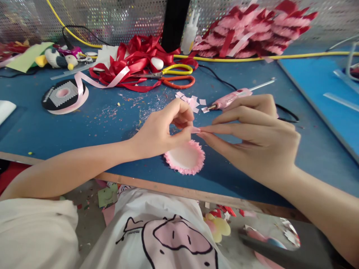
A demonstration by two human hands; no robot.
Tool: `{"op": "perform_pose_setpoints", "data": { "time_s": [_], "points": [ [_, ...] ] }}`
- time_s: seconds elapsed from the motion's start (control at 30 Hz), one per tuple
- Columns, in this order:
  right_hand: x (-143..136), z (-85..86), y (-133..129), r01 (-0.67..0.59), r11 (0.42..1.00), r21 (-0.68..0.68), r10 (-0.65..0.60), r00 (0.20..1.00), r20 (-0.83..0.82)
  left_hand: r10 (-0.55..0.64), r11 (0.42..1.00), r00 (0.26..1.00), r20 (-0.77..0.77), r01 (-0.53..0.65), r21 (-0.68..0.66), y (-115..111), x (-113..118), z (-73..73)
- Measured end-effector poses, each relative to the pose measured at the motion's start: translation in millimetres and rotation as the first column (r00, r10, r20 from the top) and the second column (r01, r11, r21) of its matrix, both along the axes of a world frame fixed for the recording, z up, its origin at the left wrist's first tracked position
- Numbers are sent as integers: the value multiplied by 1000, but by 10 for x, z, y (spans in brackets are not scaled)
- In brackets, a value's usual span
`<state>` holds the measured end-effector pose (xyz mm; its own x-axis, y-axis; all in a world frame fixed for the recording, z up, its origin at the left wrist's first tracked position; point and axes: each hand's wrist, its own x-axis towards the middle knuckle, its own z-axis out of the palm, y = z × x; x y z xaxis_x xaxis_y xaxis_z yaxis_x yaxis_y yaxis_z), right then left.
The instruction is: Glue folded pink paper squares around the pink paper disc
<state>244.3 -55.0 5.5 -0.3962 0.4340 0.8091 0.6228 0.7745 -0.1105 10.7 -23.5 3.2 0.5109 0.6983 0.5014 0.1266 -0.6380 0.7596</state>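
Note:
Between my two hands is a small pink piece (pixel 195 130), pinched at both ends. My left hand (pixel 165 130) closes its thumb and fingers on its left side. The thumb and index finger of my right hand (pixel 249 138) grip its right tip. Just below my fingers, a round white disc (pixel 183 156) with a fluffy pink edge lies on the blue table. Small pink squares (pixel 193 101) are scattered behind my hands, beside the tip of a pink glue gun (pixel 231 99).
Yellow-and-orange scissors (pixel 178 76) rest by a red ribbon heap (pixel 140 56). A ribbon spool (pixel 65 95) is at the left. Farther back are a white bottle (pixel 190 35), pink-and-red bundles (pixel 255 30) and a yellow cable (pixel 244 59). A blue board (pixel 322 86) lies right.

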Motion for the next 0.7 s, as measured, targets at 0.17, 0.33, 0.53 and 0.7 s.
{"op": "perform_pose_setpoints", "data": {
  "time_s": [0.17, 0.33, 0.53, 0.7],
  "points": [
    [18, 65, -38, -14, 1000, -25, 13, 1000, -19, -55, 998, 998, -25, 55, 0, 10, -25, 38],
    [17, 112, -74, -43, 999, -33, 40, 997, -72, -68, 994, 996, -53, 72, 81, 26, -27, 102],
    [6, 103, -52, -67, 998, 12, 67, 995, -72, -80, 994, 997, 4, 80, 79, 54, -30, 81],
    [4, 105, -60, -62, 998, 22, 63, 995, -80, -49, 995, 998, 32, 46, 92, 61, -41, 31]
  ]
}}
